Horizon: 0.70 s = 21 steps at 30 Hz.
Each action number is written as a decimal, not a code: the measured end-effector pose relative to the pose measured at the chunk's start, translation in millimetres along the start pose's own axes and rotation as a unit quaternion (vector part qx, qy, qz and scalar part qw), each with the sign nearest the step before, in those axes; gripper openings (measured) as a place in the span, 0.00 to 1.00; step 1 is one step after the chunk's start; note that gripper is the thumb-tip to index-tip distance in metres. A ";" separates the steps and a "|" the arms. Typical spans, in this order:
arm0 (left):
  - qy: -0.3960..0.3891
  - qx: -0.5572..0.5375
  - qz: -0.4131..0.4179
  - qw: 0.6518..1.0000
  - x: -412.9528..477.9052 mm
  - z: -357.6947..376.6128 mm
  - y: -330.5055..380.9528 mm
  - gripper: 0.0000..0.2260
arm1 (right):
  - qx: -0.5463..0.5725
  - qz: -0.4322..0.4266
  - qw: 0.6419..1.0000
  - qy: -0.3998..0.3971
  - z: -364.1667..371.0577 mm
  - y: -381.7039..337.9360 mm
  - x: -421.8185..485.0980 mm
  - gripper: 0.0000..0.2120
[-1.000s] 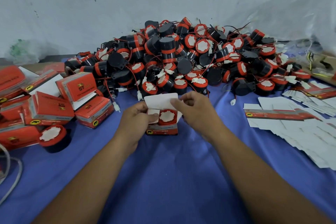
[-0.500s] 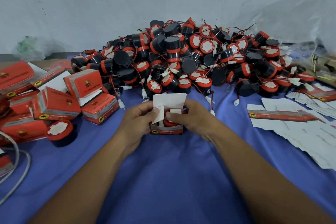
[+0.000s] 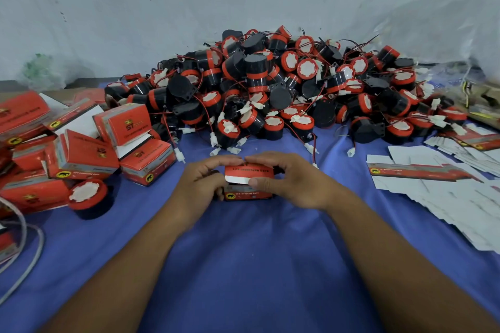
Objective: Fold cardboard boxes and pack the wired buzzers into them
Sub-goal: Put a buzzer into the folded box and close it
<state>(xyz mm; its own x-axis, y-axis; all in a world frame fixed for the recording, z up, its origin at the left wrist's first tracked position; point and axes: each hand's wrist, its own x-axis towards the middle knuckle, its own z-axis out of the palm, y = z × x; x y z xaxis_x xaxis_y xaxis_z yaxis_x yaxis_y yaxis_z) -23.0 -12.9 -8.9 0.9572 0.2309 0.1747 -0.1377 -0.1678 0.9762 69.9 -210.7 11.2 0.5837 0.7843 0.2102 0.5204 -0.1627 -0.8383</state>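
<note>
The box [image 3: 247, 195] lies crosswise on the bench [image 3: 243, 265] between both hands. The left hand [image 3: 201, 181] grips its left end; the right hand [image 3: 286, 181] pinches the lid [image 3: 250, 170], flap [image 3: 238, 179] untucked.

Smooth printed card, faintly glossy red outside and matt white inside, in the box [image 3: 249, 171], the folded boxes [image 3: 81, 155] and the flat blanks [image 3: 446, 197]. Matt black plastic with shinier red bands in the buzzers [image 3: 270, 81]. Matt blue bench cloth [image 3: 243, 265], softly creased. Thin, glossy clear plastic sheet [image 3: 446, 16]. Rough matt whitish wall [image 3: 135, 8].
</note>
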 end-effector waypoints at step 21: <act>-0.063 0.152 0.089 0.982 -6.7 -9.0 2.3 0.15 | -0.056 0.022 0.994 -0.087 -0.4 2.1 -0.1 0.19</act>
<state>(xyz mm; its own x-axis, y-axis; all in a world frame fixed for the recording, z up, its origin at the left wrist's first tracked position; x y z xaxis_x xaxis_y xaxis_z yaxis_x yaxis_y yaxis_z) -32.0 -6.2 -6.6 0.9514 0.0546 0.3032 -0.2418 -0.4771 0.8449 71.1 -211.4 9.6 0.4966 0.8646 0.0760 0.5681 -0.2576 -0.7816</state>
